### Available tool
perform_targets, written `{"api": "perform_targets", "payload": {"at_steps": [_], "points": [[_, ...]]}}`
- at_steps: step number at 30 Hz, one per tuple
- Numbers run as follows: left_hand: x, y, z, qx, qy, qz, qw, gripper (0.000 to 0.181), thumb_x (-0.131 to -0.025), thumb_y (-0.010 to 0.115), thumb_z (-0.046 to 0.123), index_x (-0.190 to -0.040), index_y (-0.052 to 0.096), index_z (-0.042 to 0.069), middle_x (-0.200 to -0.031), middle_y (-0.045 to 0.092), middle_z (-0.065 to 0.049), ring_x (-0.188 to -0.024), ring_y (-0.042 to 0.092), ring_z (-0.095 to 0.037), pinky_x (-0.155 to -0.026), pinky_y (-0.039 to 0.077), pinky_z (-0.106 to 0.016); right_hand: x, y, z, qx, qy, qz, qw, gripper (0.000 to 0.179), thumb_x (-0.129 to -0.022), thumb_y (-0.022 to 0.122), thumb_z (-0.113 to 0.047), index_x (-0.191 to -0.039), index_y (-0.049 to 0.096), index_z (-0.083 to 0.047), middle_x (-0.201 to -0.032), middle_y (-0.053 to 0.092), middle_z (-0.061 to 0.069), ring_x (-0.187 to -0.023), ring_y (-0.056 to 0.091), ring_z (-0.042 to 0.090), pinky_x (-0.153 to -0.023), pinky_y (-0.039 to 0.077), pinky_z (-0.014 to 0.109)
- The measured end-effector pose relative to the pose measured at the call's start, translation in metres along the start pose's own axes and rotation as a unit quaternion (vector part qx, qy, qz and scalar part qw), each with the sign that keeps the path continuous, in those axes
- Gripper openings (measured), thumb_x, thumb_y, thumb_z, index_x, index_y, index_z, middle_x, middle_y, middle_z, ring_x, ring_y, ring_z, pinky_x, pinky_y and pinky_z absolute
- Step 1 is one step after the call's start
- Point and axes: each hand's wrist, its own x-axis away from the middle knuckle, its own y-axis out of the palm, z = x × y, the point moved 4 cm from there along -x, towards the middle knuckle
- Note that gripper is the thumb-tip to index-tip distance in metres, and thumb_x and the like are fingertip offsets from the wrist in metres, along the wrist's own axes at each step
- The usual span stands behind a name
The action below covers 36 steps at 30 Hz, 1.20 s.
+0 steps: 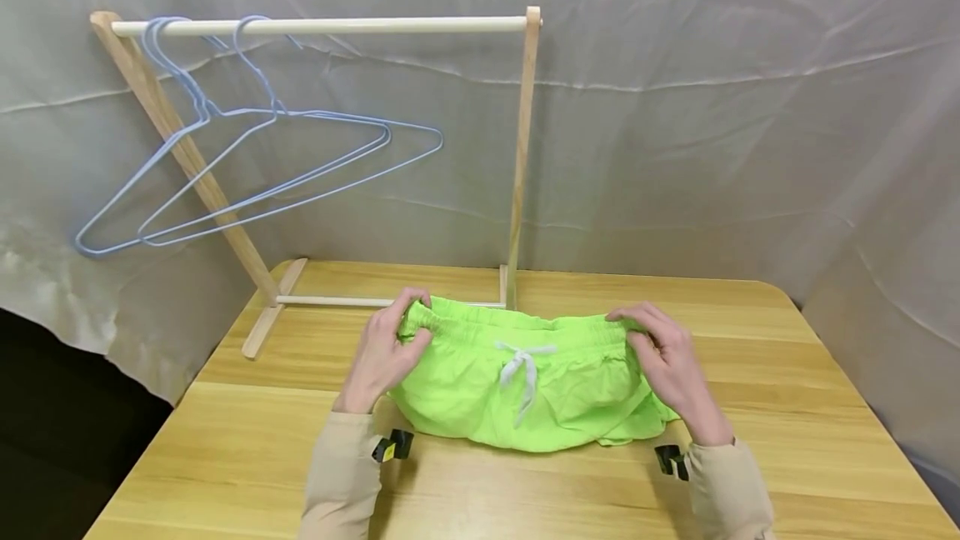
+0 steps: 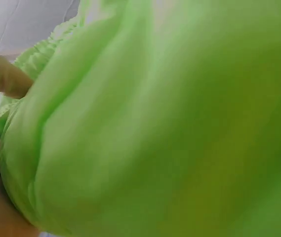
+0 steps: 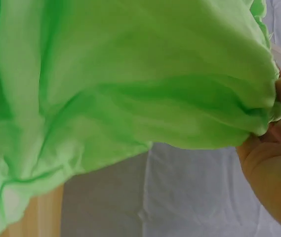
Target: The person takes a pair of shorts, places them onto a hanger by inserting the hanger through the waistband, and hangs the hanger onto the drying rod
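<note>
Neon-green shorts [image 1: 457,382] with a gathered elastic waistband and a white drawstring [image 1: 525,365] tied in a bow are stretched between both hands above the table. My left hand [image 1: 386,348] pinches the left end of the waistband. At the opposite end, my right hand [image 1: 667,357] pinches the waistband between thumb and fingers. Green cloth [image 2: 130,123] fills most of the left wrist view, blurred and close. In the right wrist view, the cloth [image 3: 170,74] hangs in folds from the fingers, its lower edge slanting down to the left.
A wooden garment rack [image 1: 522,148] stands at the back left of the wooden table [image 1: 750,407]. Several blue wire hangers [image 1: 262,115] hang from its white top bar [image 1: 375,25], towards the left. Grey fabric [image 1: 712,148] drapes behind and at the sides.
</note>
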Motion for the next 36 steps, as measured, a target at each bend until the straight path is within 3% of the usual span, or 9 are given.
{"api": "perform_targets", "payload": {"at_steps": [5, 8, 12, 17, 22, 27, 31, 33, 36], "points": [[-0.001, -0.004, 0.007, -0.046, 0.034, 0.013, 0.9983, 0.024, -0.081, 0.066, -0.002, -0.101, 0.058, 0.008, -0.064, 0.045, 0.003, -0.056, 0.035, -0.004, -0.05, 0.033, -0.019, 0.002, -0.002, -0.002, 0.083, -0.005, 0.004, 0.9965, 0.032, -0.078, 0.048, 0.022, -0.095, 0.068, 0.003, -0.09, 0.069, 0.013, -0.06, 0.037, -0.003, -0.054, 0.037, 0.017], [-0.001, -0.005, 0.011, -0.059, 0.052, 0.037, 0.9962, 0.021, -0.082, 0.069, -0.004, -0.099, 0.06, 0.006, -0.065, 0.053, 0.0, -0.057, 0.04, -0.005, -0.051, 0.037, -0.017, 0.005, 0.0, -0.002, 0.111, -0.013, -0.034, 0.9931, 0.033, -0.071, 0.053, 0.02, -0.092, 0.067, -0.001, -0.088, 0.066, 0.007, -0.066, 0.041, 0.0, -0.059, 0.041, 0.019], [0.0, -0.009, 0.014, -0.068, 0.066, 0.086, 0.9918, 0.019, -0.082, 0.073, -0.003, -0.097, 0.064, 0.004, -0.069, 0.065, -0.007, -0.059, 0.052, -0.009, -0.055, 0.044, -0.019, 0.01, 0.003, 0.0, 0.102, -0.015, -0.071, 0.9921, 0.032, -0.067, 0.056, 0.018, -0.086, 0.067, -0.005, -0.086, 0.061, 0.0, -0.072, 0.045, 0.001, -0.061, 0.043, 0.02], [0.001, -0.012, 0.015, -0.076, 0.074, 0.12, 0.9871, 0.017, -0.083, 0.075, -0.001, -0.098, 0.068, 0.004, -0.065, 0.066, -0.009, -0.056, 0.053, -0.01, -0.054, 0.044, -0.019, 0.008, -0.002, 0.002, 0.113, -0.009, -0.003, 0.9936, 0.027, -0.067, 0.052, 0.02, -0.07, 0.064, -0.004, -0.075, 0.062, 0.003, -0.067, 0.047, -0.001, -0.06, 0.043, 0.016], [0.001, -0.012, 0.016, -0.084, 0.081, 0.129, 0.9848, 0.015, -0.083, 0.075, -0.003, -0.096, 0.071, 0.004, -0.069, 0.07, -0.01, -0.055, 0.054, -0.011, -0.054, 0.045, -0.021, 0.001, -0.015, -0.001, 0.112, -0.01, 0.059, 0.9919, 0.021, -0.068, 0.052, 0.014, -0.07, 0.068, 0.0, -0.069, 0.066, 0.007, -0.064, 0.052, -0.004, -0.061, 0.045, 0.008], [0.001, -0.014, 0.021, -0.085, 0.105, 0.164, 0.9772, 0.021, -0.079, 0.07, -0.013, -0.094, 0.073, 0.001, -0.08, 0.075, -0.014, -0.058, 0.061, -0.017, -0.054, 0.052, -0.03, -0.015, -0.024, -0.012, 0.113, -0.052, 0.083, 0.9888, 0.023, -0.065, 0.051, 0.014, -0.075, 0.068, 0.002, -0.07, 0.066, 0.008, -0.064, 0.051, -0.002, -0.06, 0.045, 0.009], [0.003, -0.017, 0.027, -0.083, 0.132, 0.195, 0.9684, 0.024, -0.076, 0.068, -0.017, -0.093, 0.073, -0.002, -0.081, 0.075, -0.017, -0.06, 0.065, -0.022, -0.054, 0.055, -0.034, -0.023, -0.026, -0.022, 0.113, -0.091, 0.128, 0.981, 0.022, -0.064, 0.048, 0.014, -0.073, 0.065, 0.004, -0.068, 0.063, 0.011, -0.066, 0.049, 0.001, -0.062, 0.043, 0.009], [0.003, -0.019, 0.027, -0.088, 0.133, 0.19, 0.9686, 0.023, -0.075, 0.069, -0.017, -0.092, 0.073, -0.001, -0.081, 0.075, -0.017, -0.06, 0.063, -0.021, -0.053, 0.053, -0.032, -0.022, -0.023, -0.023, 0.11, -0.1, 0.155, 0.9767, 0.02, -0.065, 0.047, 0.013, -0.071, 0.063, 0.004, -0.068, 0.063, 0.013, -0.066, 0.048, 0.001, -0.061, 0.041, 0.009], [0.002, -0.019, 0.02, -0.111, 0.1, 0.145, 0.9781, 0.02, -0.076, 0.072, -0.015, -0.089, 0.073, 0.0, -0.084, 0.076, -0.015, -0.059, 0.061, -0.018, -0.053, 0.049, -0.026, -0.017, -0.013, -0.02, 0.107, -0.097, 0.164, 0.9757, 0.019, -0.064, 0.047, 0.013, -0.071, 0.063, 0.006, -0.068, 0.062, 0.015, -0.064, 0.045, 0.0, -0.056, 0.039, 0.009]]}}
